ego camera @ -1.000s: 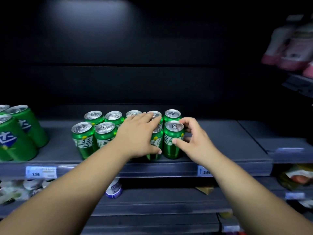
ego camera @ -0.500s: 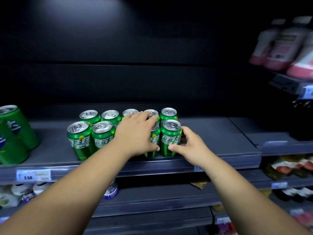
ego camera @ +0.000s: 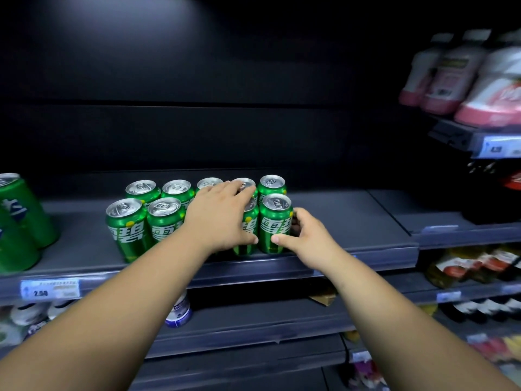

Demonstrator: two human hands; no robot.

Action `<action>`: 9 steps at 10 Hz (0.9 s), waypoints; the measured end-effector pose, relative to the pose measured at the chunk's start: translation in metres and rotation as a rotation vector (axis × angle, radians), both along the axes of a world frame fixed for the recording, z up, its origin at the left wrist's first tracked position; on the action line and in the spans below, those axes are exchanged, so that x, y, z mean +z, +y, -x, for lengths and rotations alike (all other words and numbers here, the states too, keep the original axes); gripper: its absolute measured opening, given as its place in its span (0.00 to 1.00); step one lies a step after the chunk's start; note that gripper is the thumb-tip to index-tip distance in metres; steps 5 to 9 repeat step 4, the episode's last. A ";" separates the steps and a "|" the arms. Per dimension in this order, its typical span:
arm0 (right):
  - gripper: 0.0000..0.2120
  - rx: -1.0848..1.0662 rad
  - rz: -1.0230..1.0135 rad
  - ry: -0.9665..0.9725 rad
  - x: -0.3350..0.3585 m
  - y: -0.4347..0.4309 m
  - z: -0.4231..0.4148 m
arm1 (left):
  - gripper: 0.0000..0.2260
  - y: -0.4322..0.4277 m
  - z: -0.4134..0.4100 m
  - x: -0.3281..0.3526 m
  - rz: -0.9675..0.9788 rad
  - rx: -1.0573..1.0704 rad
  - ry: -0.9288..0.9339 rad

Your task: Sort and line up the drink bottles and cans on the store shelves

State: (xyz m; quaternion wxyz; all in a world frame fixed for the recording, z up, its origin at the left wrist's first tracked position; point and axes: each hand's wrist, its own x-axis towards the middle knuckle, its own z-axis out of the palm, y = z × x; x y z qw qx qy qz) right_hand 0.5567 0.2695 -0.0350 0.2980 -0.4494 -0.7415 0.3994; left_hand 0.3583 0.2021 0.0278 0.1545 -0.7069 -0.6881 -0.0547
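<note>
Both hands at the cans (ego camera: 166,218) on the shelf (ego camera: 352,221).
The green cans stand in two rows near the front edge of the shelf. The left hand (ego camera: 220,218) lies over them, fingers straight and close together on the tops, thumb touching a near-row can. The right hand (ego camera: 307,238) grips the end can (ego camera: 275,224), at the right of the near row, thumb in front and fingers curled behind it.

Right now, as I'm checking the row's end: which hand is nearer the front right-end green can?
Right. The right hand grips the front right-end can, thumb on its front, fingers round its right side. The left hand lies over the neighbouring cans to its left.
</note>
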 end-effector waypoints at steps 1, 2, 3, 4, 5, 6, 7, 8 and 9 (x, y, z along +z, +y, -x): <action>0.26 0.004 0.002 -0.043 0.006 -0.001 0.000 | 0.50 -0.001 0.000 0.002 0.020 0.003 -0.005; 0.27 0.052 0.027 -0.150 0.021 -0.007 -0.002 | 0.51 -0.004 -0.003 0.005 0.054 0.005 -0.028; 0.37 0.147 0.044 -0.171 0.039 -0.015 -0.009 | 0.52 -0.011 -0.003 0.013 0.109 -0.009 -0.103; 0.43 0.192 -0.067 -0.237 0.067 -0.032 -0.023 | 0.49 -0.026 -0.007 0.023 0.056 -0.003 -0.155; 0.43 0.192 -0.067 -0.237 0.067 -0.032 -0.023 | 0.49 -0.026 -0.007 0.023 0.056 -0.003 -0.155; 0.43 0.192 -0.067 -0.237 0.067 -0.032 -0.023 | 0.49 -0.026 -0.007 0.023 0.056 -0.003 -0.155; 0.43 0.192 -0.067 -0.237 0.067 -0.032 -0.023 | 0.49 -0.026 -0.007 0.023 0.056 -0.003 -0.155; 0.43 0.192 -0.067 -0.237 0.067 -0.032 -0.023 | 0.49 -0.026 -0.007 0.023 0.056 -0.003 -0.155; 0.43 0.192 -0.067 -0.237 0.067 -0.032 -0.023 | 0.49 -0.026 -0.007 0.023 0.056 -0.003 -0.155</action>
